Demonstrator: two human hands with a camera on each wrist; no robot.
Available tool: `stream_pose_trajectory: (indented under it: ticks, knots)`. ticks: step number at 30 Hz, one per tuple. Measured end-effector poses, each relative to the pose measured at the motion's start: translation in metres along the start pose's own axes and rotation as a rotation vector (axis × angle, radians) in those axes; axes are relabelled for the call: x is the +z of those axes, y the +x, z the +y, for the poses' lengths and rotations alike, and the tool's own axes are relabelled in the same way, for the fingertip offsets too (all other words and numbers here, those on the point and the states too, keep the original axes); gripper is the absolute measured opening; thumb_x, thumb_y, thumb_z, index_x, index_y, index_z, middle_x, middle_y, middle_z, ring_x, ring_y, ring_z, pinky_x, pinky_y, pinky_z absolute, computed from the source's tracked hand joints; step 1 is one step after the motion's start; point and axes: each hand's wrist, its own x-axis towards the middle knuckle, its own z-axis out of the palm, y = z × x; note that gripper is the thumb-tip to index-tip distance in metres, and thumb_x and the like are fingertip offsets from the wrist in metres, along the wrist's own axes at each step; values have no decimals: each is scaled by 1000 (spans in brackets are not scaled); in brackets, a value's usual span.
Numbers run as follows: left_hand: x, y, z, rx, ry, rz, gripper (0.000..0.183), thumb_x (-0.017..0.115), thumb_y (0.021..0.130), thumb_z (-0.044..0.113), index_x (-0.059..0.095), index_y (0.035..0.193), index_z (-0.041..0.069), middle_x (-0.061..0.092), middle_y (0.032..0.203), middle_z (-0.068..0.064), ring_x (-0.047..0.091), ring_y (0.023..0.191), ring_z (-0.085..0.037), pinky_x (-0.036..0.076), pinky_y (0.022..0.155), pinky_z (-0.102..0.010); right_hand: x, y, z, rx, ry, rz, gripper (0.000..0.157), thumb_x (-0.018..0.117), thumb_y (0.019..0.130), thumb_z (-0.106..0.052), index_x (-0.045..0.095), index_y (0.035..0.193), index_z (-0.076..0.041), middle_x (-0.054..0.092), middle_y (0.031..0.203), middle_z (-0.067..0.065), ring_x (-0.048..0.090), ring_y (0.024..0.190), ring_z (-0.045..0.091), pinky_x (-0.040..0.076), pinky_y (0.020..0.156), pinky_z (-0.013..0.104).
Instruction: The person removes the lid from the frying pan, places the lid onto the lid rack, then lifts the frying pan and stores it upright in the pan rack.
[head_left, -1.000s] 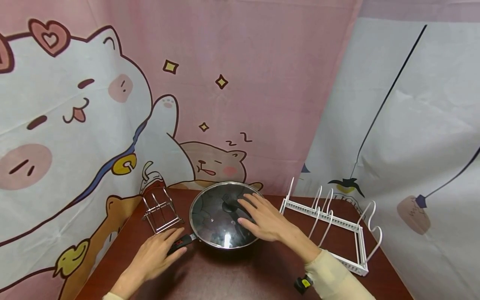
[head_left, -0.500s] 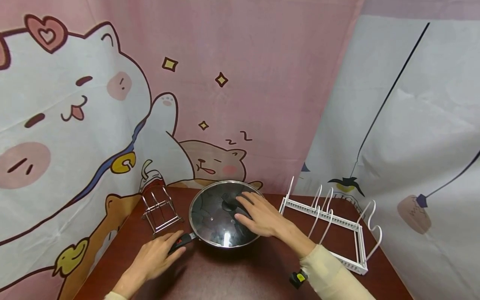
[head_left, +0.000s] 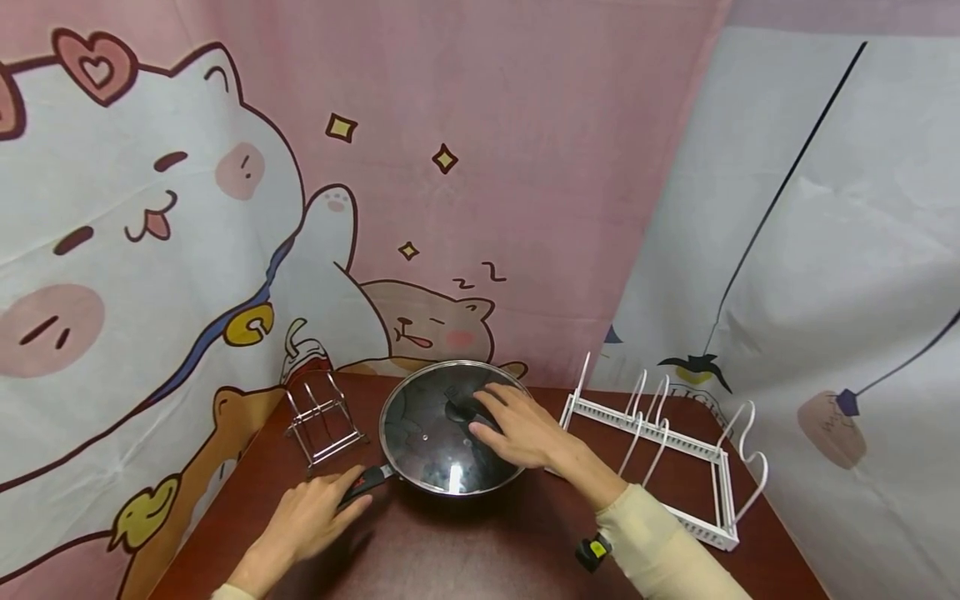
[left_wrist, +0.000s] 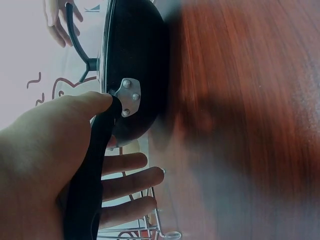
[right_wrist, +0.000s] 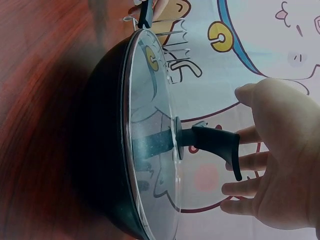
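Observation:
A black wok [left_wrist: 145, 55] stands on the table, covered by a glass lid [head_left: 420, 454]. Its long black handle [head_left: 365, 483] points toward my left hand [head_left: 306, 518]. In the left wrist view my left thumb lies along that handle while the other fingers extend past its far side, fairly straight. My right hand [head_left: 521, 433] hovers over the lid, nearest its black arched knob [right_wrist: 215, 142]. In the right wrist view the fingers are spread behind the knob, with the thumb apart from it; whether any fingertip touches it I cannot tell.
A small metal wire rack [head_left: 324, 421] stands left of the wok. To the right lies a white rack frame [head_left: 645, 429] with several upright hooped dividers. A printed cloth [head_left: 525, 208] hangs behind the reddish-brown table [head_left: 450, 558].
My right hand has shifted slightly left and closer to the lid's knob. The left hand stays by the handle. The wok, lid and racks have not moved.

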Motion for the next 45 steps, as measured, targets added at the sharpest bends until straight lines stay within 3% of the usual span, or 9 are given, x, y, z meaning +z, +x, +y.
stream_pose_trajectory:
  ticks: [11,18,29,37,45]
  knots:
    - [2,0,-2,-6,13,12,40,82,101,51,73,134,29,77,89,7,66,67,-16,47,56,-40,1,6,-4,4,-5,26,64,62,113,-47,60,160,-4,60,163,25,58,153,46,46,128,63]
    - [2,-2,-2,-19,19,17,40,83,100,49,74,132,26,77,87,4,68,67,-19,48,55,-42,3,12,-5,4,-30,41,63,66,111,-45,62,157,-2,65,157,24,63,147,45,51,123,62]
    - [3,-3,-2,-25,5,19,39,84,100,46,75,131,24,79,88,1,71,68,-23,49,55,-43,7,20,-7,80,-54,36,61,67,110,-47,63,156,-7,68,153,19,70,137,43,57,113,61]
    - [4,-3,-3,-21,13,32,34,82,103,45,75,129,24,76,84,3,69,66,-21,49,54,-43,14,25,-9,132,-100,87,58,71,106,-47,68,148,-7,73,143,18,75,129,40,62,105,57]
    - [5,-2,-2,-34,9,22,31,80,105,45,74,128,25,76,84,4,71,67,-21,51,55,-44,18,28,-13,198,-103,58,56,70,106,-50,71,143,-8,76,133,16,77,120,39,63,99,57]
